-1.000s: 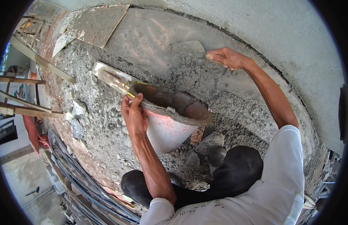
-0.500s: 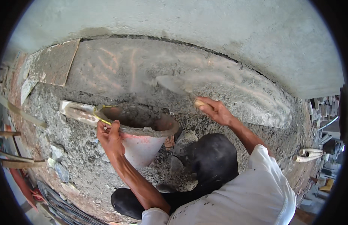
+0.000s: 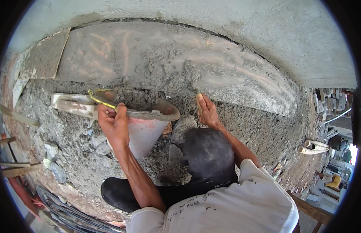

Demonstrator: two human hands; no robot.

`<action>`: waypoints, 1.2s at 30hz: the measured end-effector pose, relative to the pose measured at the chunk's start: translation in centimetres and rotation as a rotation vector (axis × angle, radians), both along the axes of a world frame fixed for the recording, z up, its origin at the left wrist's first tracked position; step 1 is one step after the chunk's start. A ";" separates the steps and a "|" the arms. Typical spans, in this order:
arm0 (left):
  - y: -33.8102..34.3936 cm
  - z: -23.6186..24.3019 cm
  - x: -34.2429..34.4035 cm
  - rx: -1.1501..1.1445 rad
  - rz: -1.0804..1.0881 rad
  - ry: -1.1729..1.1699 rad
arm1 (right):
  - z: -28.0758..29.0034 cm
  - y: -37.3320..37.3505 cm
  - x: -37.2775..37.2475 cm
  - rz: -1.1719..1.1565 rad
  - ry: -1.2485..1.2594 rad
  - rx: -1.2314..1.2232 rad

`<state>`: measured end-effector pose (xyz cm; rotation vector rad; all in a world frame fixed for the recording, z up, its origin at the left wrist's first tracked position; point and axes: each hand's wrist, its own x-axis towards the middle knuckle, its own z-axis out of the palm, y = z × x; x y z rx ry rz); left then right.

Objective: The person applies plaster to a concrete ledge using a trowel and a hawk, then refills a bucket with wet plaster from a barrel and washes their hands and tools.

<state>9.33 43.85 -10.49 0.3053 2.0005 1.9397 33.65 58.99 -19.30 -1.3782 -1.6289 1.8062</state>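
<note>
My left hand (image 3: pixel 115 122) is closed at the rim of a pale, mortar-crusted bucket (image 3: pixel 143 136), gripping its yellow rope handle (image 3: pixel 104 103). The bucket leans with its mouth toward the wall. My right hand (image 3: pixel 207 112) is wrapped round the wooden handle of a trowel (image 3: pixel 199 101), just right of the bucket. I cannot make out the trowel's blade against the grey mortar. Wet mortar (image 3: pixel 161 64) lies in a rough heap on the long grey slab (image 3: pixel 95 50) beyond both hands. Left of the bucket is a pale, mortar-smeared long piece (image 3: pixel 71 104).
A pale green-grey wall (image 3: pixel 227 15) rises behind the slab. At far left a square board (image 3: pixel 48 56) overlaps the slab's end. Broken stones (image 3: pixel 184 130) lie by my knee. Pipes (image 3: pixel 314 146) lie at right, black hoses (image 3: pixel 68 211) at lower left.
My right hand has drawn the trowel back toward the bucket, its handle now more upright. Mortar now sits heaped on the slab's middle. My left hand keeps hold of the bucket's rope handle.
</note>
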 end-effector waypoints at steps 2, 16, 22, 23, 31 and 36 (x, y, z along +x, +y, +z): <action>-0.2 -0.1 -0.1 -0.061 -0.059 0.010 | 1.1 1.5 -3.2 0.173 -0.009 -0.077; -0.5 0.0 -1.2 0.062 0.021 -0.036 | 4.5 8.7 -2.3 0.128 -0.261 0.278; -0.4 -0.2 -1.1 0.166 0.030 -0.121 | 1.3 10.1 -7.9 0.268 -0.091 0.069; -0.4 -0.2 -1.3 0.129 0.076 -0.107 | 1.1 9.6 -9.6 0.470 -0.094 0.011; -0.8 -0.1 -1.3 0.150 0.065 -0.113 | 5.5 7.0 -11.0 1.151 -0.027 0.638; -0.6 0.0 -0.7 0.074 0.081 -0.118 | 4.8 6.0 -3.1 1.051 -0.121 0.761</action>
